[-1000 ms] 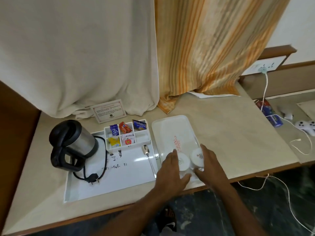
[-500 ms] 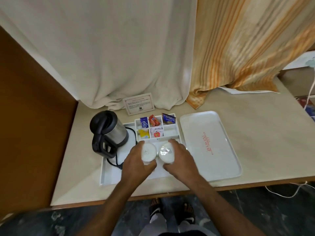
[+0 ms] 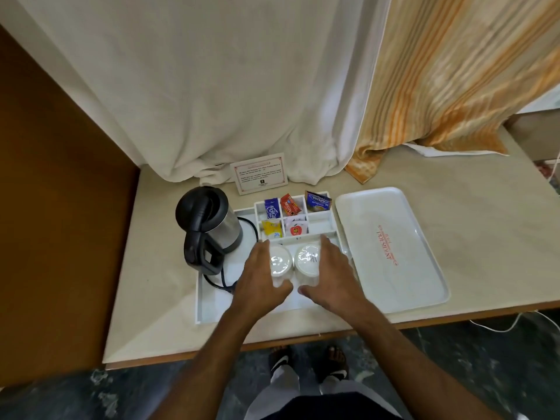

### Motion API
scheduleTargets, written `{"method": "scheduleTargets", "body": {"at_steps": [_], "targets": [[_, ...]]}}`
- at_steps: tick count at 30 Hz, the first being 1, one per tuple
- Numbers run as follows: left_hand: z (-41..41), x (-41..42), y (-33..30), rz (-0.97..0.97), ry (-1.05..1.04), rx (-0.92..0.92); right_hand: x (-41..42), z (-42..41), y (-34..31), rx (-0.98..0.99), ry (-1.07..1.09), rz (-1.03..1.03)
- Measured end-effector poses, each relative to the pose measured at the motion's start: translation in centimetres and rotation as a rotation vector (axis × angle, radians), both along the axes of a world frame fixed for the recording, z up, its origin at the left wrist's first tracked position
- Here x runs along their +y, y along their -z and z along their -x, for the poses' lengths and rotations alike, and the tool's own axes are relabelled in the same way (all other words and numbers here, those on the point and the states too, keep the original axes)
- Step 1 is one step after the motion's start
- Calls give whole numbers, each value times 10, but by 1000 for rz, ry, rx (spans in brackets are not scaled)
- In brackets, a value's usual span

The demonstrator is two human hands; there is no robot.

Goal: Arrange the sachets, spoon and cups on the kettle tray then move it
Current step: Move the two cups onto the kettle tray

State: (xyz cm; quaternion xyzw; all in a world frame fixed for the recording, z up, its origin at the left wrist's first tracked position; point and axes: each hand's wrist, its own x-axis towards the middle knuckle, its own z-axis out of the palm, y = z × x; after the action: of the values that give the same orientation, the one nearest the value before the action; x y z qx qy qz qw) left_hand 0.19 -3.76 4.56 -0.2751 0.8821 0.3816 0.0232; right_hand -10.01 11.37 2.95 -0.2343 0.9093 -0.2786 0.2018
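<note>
Curtains (image 3: 212, 86) hang behind the table (image 3: 469, 207). On the kettle tray (image 3: 209, 304), right of the kettle (image 3: 209, 225), the left hand (image 3: 260, 283) wraps one cup (image 3: 280, 262) and the right hand (image 3: 330, 274) wraps another cup (image 3: 309, 259). Sachets (image 3: 291, 207) sit behind the cups.

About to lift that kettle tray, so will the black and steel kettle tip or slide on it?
The black and steel kettle looks tall and narrow, so probably tippy. The white kettle tray looks smooth, so it may slide. Its loose black cord could snag.
</note>
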Motion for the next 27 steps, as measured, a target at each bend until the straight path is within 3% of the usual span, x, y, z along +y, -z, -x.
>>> {"method": "scheduleTargets", "body": {"at_steps": [4,6,9,13,18,22,27], "targets": [[-53,-11,2,99,-1,123,32,23,-5,28,198,102],[-83,-26,8,261,-173,158,39,39,-3,24,314,54],[-100,-62,19,363,-460,8,33,53,4,123,220,-124],[-79,-93,24,213,-487,-188,22,54,7,292,109,-328],[-73,-103,30,158,-469,-137,10,43,5,363,32,-499],[-91,-115,34,132,-498,-141,10,26,10,310,46,-417],[-102,-134,34,104,-463,-144,7,21,21,126,268,-98]]}}
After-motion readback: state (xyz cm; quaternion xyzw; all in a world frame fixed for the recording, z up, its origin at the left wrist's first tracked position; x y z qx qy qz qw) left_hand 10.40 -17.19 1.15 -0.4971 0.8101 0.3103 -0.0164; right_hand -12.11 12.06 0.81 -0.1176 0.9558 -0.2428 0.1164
